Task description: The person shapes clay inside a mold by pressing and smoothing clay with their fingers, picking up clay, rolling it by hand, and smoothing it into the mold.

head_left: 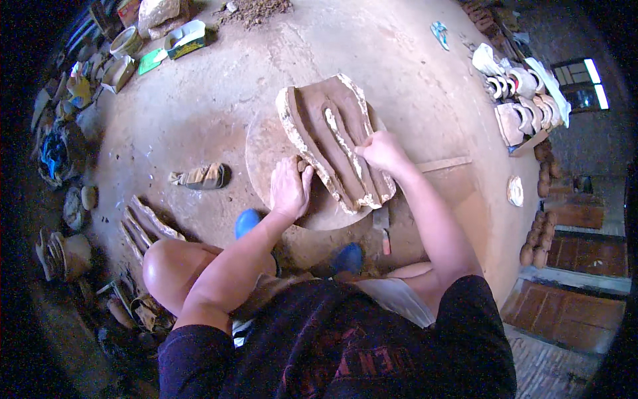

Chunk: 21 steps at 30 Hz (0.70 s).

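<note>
A plaster mould [287, 118] with rough white edges lies tilted on a round board [262, 149] on the floor in front of me. Brown clay lines its hollow, and a long narrow loop with a whitish edge runs down the middle. My left hand [290, 188] is at the mould's left edge, closed on a small lump of clay [302, 164] between thumb and fingers. Over the right half, my right hand [385, 153] has its fingers curled together and pressed down by the loop's right side. What is under those fingertips is hidden.
A flat tool with a red handle [386, 243] lies near the board, and a wooden strip [445, 163] is to the right. Left are a clay-smeared roll [199, 176] and another mould piece [156, 223]. Boxes [186, 40] stand far left; curved moulds [525, 116] are stacked right.
</note>
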{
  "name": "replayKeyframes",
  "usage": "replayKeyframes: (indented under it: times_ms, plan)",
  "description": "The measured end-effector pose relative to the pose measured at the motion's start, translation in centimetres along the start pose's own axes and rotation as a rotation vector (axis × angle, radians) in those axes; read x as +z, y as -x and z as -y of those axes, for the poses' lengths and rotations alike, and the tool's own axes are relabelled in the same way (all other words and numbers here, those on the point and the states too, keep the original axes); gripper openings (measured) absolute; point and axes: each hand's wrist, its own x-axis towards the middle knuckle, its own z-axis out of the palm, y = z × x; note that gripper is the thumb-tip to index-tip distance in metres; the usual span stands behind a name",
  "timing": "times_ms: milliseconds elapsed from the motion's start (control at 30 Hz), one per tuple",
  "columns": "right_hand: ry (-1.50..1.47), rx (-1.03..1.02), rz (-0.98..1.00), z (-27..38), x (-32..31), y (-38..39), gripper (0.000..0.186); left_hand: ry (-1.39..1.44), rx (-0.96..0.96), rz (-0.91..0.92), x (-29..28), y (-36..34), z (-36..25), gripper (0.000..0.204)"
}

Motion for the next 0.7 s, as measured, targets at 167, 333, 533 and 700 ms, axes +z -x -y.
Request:
replayKeyframes:
  times_ms: [167,333,533,700]
  plan:
    - [0.030,-0.095,-0.027,-0.4,0.7,1.3,0.030,0.004,-0.010,-0.014,-0.3,0.0,-0.3,0.029]
    - [-0.139,-0.082,-0.228,-1.8,2.9,4.5,0.026,0.027,0.009,-0.007,-0.2,-0.2,0.2,0.028]
    - [-0.179,-0.089,-0.332,-2.8,5.2,8.5,0.023,0.027,0.020,0.007,-1.1,-0.4,-0.3,0.027]
    - [-0.199,-0.141,-0.433,-4.5,7.8,11.0,0.023,0.007,0.026,0.058,-1.3,-0.7,0.3,0.032]
